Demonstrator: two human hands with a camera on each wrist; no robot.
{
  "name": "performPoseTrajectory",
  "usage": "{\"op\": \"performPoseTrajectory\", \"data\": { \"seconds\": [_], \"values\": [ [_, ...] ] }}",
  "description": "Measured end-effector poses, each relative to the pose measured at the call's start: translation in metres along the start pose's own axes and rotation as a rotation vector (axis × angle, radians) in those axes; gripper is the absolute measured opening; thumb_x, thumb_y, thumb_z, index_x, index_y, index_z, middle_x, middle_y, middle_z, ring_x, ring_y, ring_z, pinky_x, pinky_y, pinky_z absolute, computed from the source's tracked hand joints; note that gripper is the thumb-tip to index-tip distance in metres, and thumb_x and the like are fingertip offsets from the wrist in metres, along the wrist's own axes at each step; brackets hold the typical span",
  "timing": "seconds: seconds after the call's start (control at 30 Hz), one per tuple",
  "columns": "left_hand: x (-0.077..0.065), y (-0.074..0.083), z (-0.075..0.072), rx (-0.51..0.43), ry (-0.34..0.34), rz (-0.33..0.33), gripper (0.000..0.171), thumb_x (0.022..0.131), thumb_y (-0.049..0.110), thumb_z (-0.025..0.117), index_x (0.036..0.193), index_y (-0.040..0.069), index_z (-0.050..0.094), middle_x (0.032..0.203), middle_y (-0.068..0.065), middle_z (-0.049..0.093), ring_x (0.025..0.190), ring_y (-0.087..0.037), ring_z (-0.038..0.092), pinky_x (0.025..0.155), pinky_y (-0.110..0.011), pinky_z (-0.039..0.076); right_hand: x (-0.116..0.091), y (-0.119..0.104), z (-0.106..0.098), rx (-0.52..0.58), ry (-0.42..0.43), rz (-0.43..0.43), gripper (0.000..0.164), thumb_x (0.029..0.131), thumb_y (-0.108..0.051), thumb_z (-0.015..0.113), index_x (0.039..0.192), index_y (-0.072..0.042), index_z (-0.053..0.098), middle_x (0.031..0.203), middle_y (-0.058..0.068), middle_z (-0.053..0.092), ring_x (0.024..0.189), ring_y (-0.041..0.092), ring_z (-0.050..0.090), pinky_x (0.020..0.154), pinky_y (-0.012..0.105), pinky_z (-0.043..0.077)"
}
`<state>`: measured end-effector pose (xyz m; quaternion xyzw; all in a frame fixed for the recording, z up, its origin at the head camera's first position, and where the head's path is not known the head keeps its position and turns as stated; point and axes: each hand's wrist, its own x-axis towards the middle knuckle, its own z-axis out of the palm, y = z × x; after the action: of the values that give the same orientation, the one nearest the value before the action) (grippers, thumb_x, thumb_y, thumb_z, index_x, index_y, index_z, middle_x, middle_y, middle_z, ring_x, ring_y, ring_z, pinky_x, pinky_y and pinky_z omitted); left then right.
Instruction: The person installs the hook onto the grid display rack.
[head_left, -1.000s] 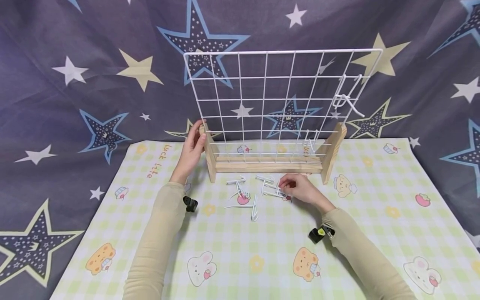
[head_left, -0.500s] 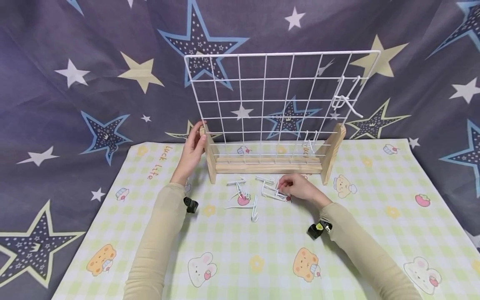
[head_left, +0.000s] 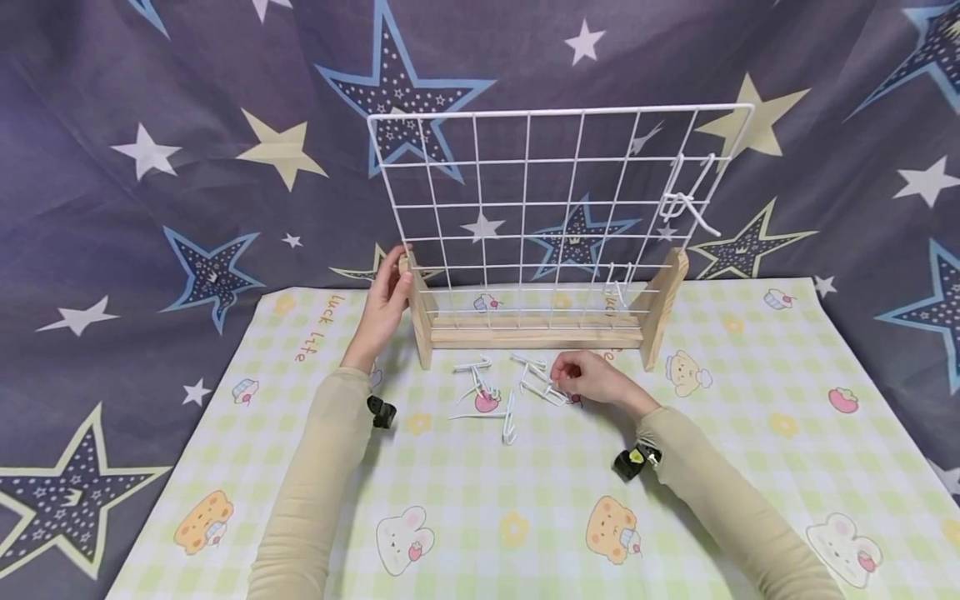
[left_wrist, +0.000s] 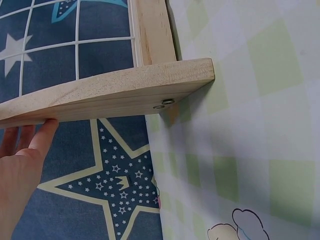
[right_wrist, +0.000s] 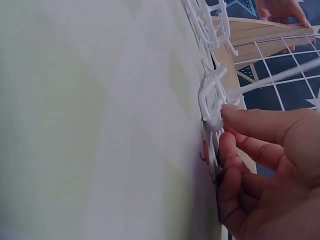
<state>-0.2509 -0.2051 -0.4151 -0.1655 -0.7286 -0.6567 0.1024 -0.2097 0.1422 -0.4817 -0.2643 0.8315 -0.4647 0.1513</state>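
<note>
A white wire grid panel [head_left: 527, 204] stands upright in a wooden stand [head_left: 536, 337]. My left hand [head_left: 381, 310] grips the stand's left wooden post [head_left: 417, 310]; in the left wrist view its fingertips press the post's outer face. In front of the stand my right hand [head_left: 592, 379] pinches a white wire hook [right_wrist: 214, 100] between thumb and fingers, low over the cloth. The hook's long prong looks blurred in the right wrist view, and the fingers cover part of it. Beside that hand lie more white hooks [head_left: 531, 363].
Further loose hooks [head_left: 507, 417] lie left of my right hand. One white hook [head_left: 678, 200] hangs high on the grid's right side, and a smaller one [head_left: 617, 290] hangs lower. A checked tablecloth [head_left: 300, 467] covers the table, with a starry curtain [head_left: 210, 167] behind.
My right hand has shifted slightly left, and the hook at its fingertips has turned and moved a little. The left hand keeps its hold on the post.
</note>
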Motion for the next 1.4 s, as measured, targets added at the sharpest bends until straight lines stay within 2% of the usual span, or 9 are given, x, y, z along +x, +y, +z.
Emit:
{"op": "performPoseTrajectory", "data": {
  "seconds": [0.07,0.2,0.4,0.6,0.73,0.9,1.03,1.23,1.4],
  "values": [
    [0.0,-0.001,0.0,-0.003,-0.002,0.003,0.047,0.105,0.011,0.038,0.15,0.01,0.028,0.134,-0.031,0.043,0.114,-0.022,0.051,0.087,-0.032,0.048,0.0,0.0,0.001,0.033,-0.003,-0.007,0.007,0.084,0.009,0.062,0.086,0.002,0.061,0.074,0.004,0.058,0.061,0.013,0.051,0.055,0.022,0.042],
    [0.0,-0.001,0.0,-0.027,-0.006,0.009,0.046,0.105,0.01,0.038,0.15,0.007,0.027,0.134,-0.031,0.045,0.114,-0.024,0.052,0.087,-0.035,0.048,-0.001,0.0,0.001,0.137,-0.015,-0.004,0.006,0.086,0.009,0.062,0.088,0.005,0.058,0.076,0.009,0.06,0.061,0.015,0.051,0.052,0.023,0.044],
    [0.0,-0.002,0.001,-0.035,-0.005,0.022,0.046,0.105,0.009,0.039,0.149,0.007,0.029,0.132,-0.03,0.046,0.11,-0.017,0.053,0.084,-0.028,0.049,-0.002,0.0,0.003,0.234,-0.024,0.057,0.014,0.085,0.012,0.057,0.099,0.013,0.058,0.081,0.014,0.061,0.063,0.015,0.052,0.051,0.022,0.044],
    [0.0,-0.003,0.0,-0.02,-0.002,0.033,0.045,0.105,0.014,0.04,0.149,0.009,0.031,0.131,-0.027,0.048,0.114,-0.023,0.053,0.085,-0.03,0.049,-0.004,0.0,0.004,0.259,-0.008,0.079,0.019,0.084,0.013,0.055,0.103,0.013,0.06,0.086,0.016,0.063,0.067,0.016,0.053,0.054,0.022,0.045],
    [-0.001,0.001,0.001,-0.027,-0.007,0.028,0.045,0.105,0.012,0.04,0.149,0.008,0.03,0.132,-0.028,0.047,0.113,-0.018,0.053,0.088,-0.036,0.048,-0.005,-0.002,0.004,0.261,0.008,0.065,0.02,0.083,0.014,0.054,0.102,0.011,0.06,0.085,0.015,0.064,0.068,0.017,0.054,0.055,0.023,0.045],
    [-0.004,0.012,0.004,-0.036,-0.01,0.008,0.044,0.105,0.007,0.038,0.148,0.005,0.029,0.131,-0.032,0.045,0.111,-0.015,0.053,0.088,-0.034,0.049,-0.007,-0.007,0.003,0.26,0.033,0.055,0.021,0.083,0.013,0.054,0.102,0.011,0.061,0.086,0.014,0.064,0.072,0.019,0.056,0.058,0.025,0.048],
    [-0.003,0.012,0.003,-0.044,-0.011,0.007,0.045,0.104,0.003,0.037,0.148,0.003,0.027,0.131,-0.035,0.042,0.11,-0.013,0.053,0.086,-0.031,0.049,-0.006,-0.01,0.001,0.263,0.059,0.06,0.018,0.085,0.01,0.058,0.103,0.011,0.061,0.088,0.015,0.064,0.078,0.02,0.058,0.064,0.025,0.049],
    [0.0,-0.001,0.0,-0.04,-0.006,0.02,0.045,0.105,0.009,0.039,0.149,0.008,0.03,0.133,-0.034,0.043,0.111,-0.014,0.053,0.084,-0.027,0.049,-0.007,-0.016,-0.002,0.269,0.085,0.048,0.019,0.086,0.009,0.059,0.105,0.012,0.06,0.09,0.017,0.064,0.082,0.026,0.059,0.069,0.028,0.051],
    [-0.001,-0.002,0.0,-0.04,-0.009,0.03,0.045,0.105,0.014,0.04,0.149,0.008,0.03,0.133,-0.034,0.043,0.115,-0.027,0.052,0.086,-0.027,0.049,-0.007,-0.018,-0.002,0.301,0.104,0.062,0.018,0.088,0.008,0.059,0.105,0.012,0.058,0.091,0.021,0.063,0.077,0.026,0.058,0.063,0.034,0.053]
  ]
}}
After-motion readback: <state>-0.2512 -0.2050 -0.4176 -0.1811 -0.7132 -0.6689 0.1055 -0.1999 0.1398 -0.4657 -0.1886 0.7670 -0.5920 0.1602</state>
